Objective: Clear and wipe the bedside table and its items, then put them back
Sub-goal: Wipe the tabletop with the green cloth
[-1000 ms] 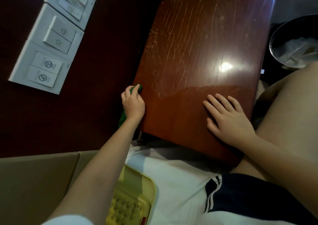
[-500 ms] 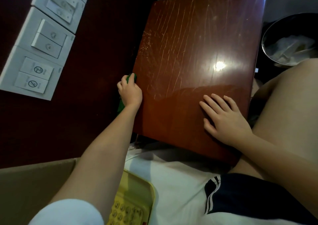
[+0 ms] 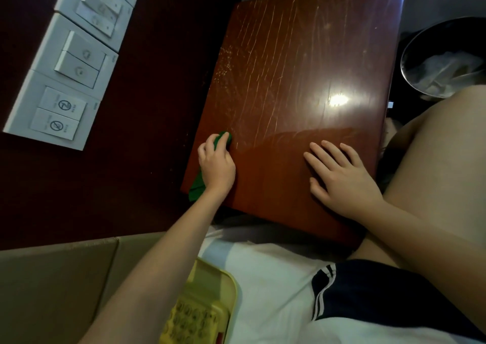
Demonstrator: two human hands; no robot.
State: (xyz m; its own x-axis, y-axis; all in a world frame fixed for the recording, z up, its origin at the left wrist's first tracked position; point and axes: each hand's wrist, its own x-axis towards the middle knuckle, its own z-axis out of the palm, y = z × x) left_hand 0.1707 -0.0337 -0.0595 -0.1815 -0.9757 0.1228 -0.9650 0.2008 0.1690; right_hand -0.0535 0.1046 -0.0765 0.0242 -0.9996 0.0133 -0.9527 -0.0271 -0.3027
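The bedside table (image 3: 302,62) has a glossy red-brown top with pale streaks and nothing standing on it. My left hand (image 3: 217,166) grips a green cloth (image 3: 222,138) at the table's near left edge; a fold of the cloth hangs off that edge below my wrist. My right hand (image 3: 339,175) lies flat, fingers spread, on the near right part of the top.
A white switch panel (image 3: 65,64) is on the dark wall to the left. A yellow telephone (image 3: 200,309) lies on the white bedding at the bottom. A round bin (image 3: 444,62) with crumpled waste stands right of the table. My bare knee is at right.
My left hand with the cloth has moved from the table's left side edge up onto the top surface. My right hand has stayed flat in the same spot.
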